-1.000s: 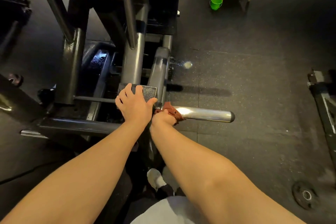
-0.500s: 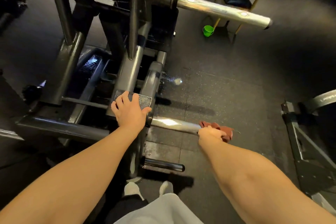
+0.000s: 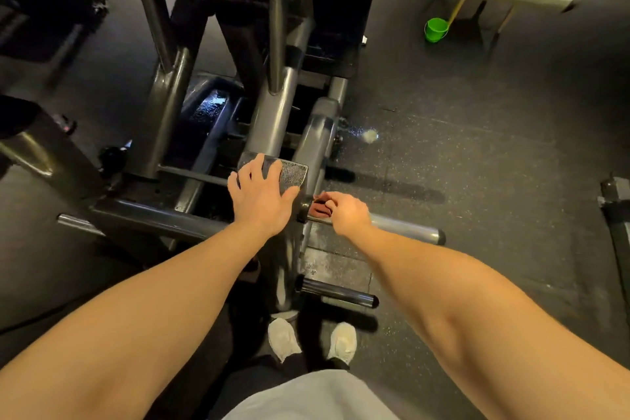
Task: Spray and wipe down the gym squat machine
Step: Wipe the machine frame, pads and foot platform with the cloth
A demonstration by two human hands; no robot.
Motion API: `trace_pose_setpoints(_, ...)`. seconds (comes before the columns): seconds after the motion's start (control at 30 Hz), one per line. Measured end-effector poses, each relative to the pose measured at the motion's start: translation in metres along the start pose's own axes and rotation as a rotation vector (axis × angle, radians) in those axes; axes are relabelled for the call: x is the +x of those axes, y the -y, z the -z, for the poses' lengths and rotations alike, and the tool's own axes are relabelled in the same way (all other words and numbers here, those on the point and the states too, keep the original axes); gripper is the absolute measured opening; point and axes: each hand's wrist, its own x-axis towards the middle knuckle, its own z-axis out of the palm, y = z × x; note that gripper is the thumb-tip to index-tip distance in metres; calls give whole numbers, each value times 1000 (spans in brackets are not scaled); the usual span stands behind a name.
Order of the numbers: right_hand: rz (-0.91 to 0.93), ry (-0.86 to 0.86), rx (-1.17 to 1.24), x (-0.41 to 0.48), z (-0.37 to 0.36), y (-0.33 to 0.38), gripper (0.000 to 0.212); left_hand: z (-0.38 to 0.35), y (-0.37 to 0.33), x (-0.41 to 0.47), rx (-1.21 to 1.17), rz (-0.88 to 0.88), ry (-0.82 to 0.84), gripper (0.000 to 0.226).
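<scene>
- While the right hand (image 3: 347, 213) grips a cloth (image 3: 322, 207) at the inner end of the chrome peg (image 3: 405, 228), the squat machine (image 3: 272, 119) rises left of that peg.
- Left hand (image 3: 260, 201), fingers spread, rests on the textured plate (image 3: 294, 174) beside the peg.
- Green bucket (image 3: 436, 30) stands far beyond the peg.

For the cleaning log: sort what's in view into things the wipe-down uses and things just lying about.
Job in hand:
- red cloth, gripped by the right hand against the shiny bar
- left hand resting on the machine's rough plate

Lying about:
- green bucket
- yellow pole
- metal frame at the right edge
</scene>
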Motion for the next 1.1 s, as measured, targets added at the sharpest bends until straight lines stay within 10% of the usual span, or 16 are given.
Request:
trace_pose_setpoints(0.53,458,-116,-501,-45,24,-83,55,7,-7,2,23,61,53,67)
trace_pose_setpoints(0.8,459,-109,-405,-10,-16,-26,64,5,-9,7,66,106,49,69)
trace_pose_setpoints(1.1,182,93,-326,-18,32,-44,23,11,-8,3,161,49,117,71)
